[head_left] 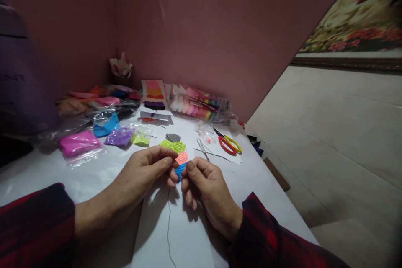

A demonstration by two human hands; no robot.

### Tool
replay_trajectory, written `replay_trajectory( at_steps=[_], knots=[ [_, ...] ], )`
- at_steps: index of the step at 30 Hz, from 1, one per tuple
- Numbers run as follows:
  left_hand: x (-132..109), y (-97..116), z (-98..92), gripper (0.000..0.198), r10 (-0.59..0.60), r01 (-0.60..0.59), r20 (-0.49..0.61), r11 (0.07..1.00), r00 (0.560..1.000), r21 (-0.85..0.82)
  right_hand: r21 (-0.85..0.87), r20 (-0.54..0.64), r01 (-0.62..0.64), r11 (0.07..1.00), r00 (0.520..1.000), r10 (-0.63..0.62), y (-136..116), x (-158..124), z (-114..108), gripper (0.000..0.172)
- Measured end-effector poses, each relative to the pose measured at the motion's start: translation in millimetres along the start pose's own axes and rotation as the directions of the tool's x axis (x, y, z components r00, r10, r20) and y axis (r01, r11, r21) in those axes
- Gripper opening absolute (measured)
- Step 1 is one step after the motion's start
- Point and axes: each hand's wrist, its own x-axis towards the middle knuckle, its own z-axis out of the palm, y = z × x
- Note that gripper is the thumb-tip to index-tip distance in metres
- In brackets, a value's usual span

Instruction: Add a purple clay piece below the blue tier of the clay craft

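Note:
Just above a white sheet (150,234), my left hand (147,171) has thumb and forefinger pinched together; whatever lies between them is too small to make out. My right hand (207,188) faces it in a similar pinch, its contents also hidden. Between and beyond the fingertips lies a textured piece with a grey end (173,137), a lime green band (174,146), a coral band (182,158) and a blue band (180,171), partly covered by my fingers. A thin dark thread (168,230) runs down the sheet from below my left hand.
Scissors with red and yellow handles (229,144) and a slim metallic tool (201,145) lie right. Bags of magenta (80,144), blue (106,125), purple (119,135) and lime material (140,138) sit left. A striped card (154,94) and a colourful pack (197,104) stand behind.

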Motion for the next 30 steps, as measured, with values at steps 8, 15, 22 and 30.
replay_trajectory(
  at_steps=[8,15,22,30],
  knots=[
    [-1.1,1.3,1.0,0.021,-0.023,0.023,-0.007,0.999,1.000,-0.025,-0.006,0.004,-0.002,1.000,1.000,0.002,-0.2,0.3,0.1,0.036],
    [-0.6,1.2,0.8,0.020,-0.008,0.009,0.015,0.999,1.000,-0.035,-0.002,0.001,-0.007,1.000,1.000,0.007,-0.5,-0.4,0.1,0.036],
    [-2.3,2.4,1.4,0.019,0.006,-0.006,0.004,0.999,1.000,-0.034,-0.003,0.003,0.005,1.000,1.000,-0.005,-0.2,-0.9,-0.3,0.035],
    [-1.7,3.0,1.0,0.020,0.022,-0.022,-0.015,1.000,1.000,-0.016,-0.015,0.003,0.011,1.000,1.000,-0.011,-0.1,-0.8,0.2,0.035]
  ],
)
